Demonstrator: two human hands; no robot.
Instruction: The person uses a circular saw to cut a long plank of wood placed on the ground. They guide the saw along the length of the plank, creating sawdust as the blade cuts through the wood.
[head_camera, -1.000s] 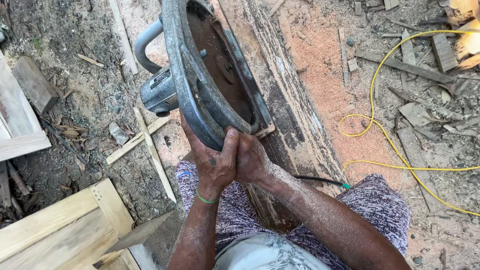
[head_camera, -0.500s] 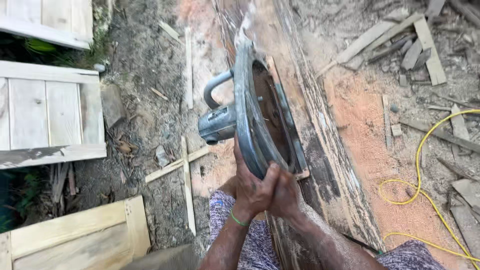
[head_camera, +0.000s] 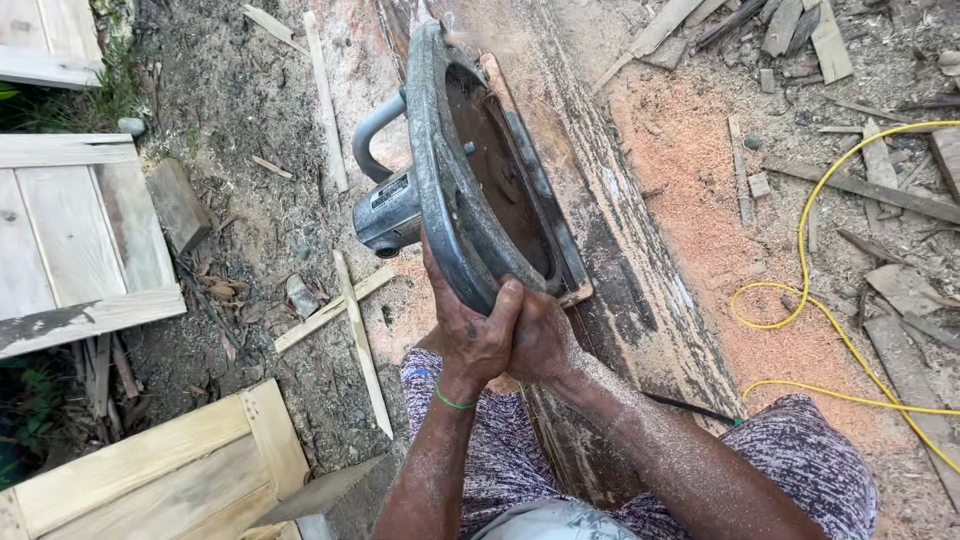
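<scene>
Both hands grip the near end of a large grey circular saw (head_camera: 470, 190); the left hand (head_camera: 475, 335) and right hand (head_camera: 540, 340) press together on its guard; the saw sits on a long dark timber (head_camera: 640, 290); orange sawdust (head_camera: 720, 200) spreads beside it, crossed by a yellow cable (head_camera: 800, 250); the blade seems to be spinning, though blur hides it.

A large grey metal circular saw (head_camera: 470, 190) stands on a long weathered timber beam (head_camera: 610, 250) that runs away from the person. Both hands, left (head_camera: 472, 335) and right (head_camera: 540, 340), clasp the saw's near end side by side. Pale wooden panels (head_camera: 70, 240) lie left, thin crossed wooden slats (head_camera: 350, 320) between them and the beam, and a yellow cable (head_camera: 810, 300) lies right on sawdust.
</scene>
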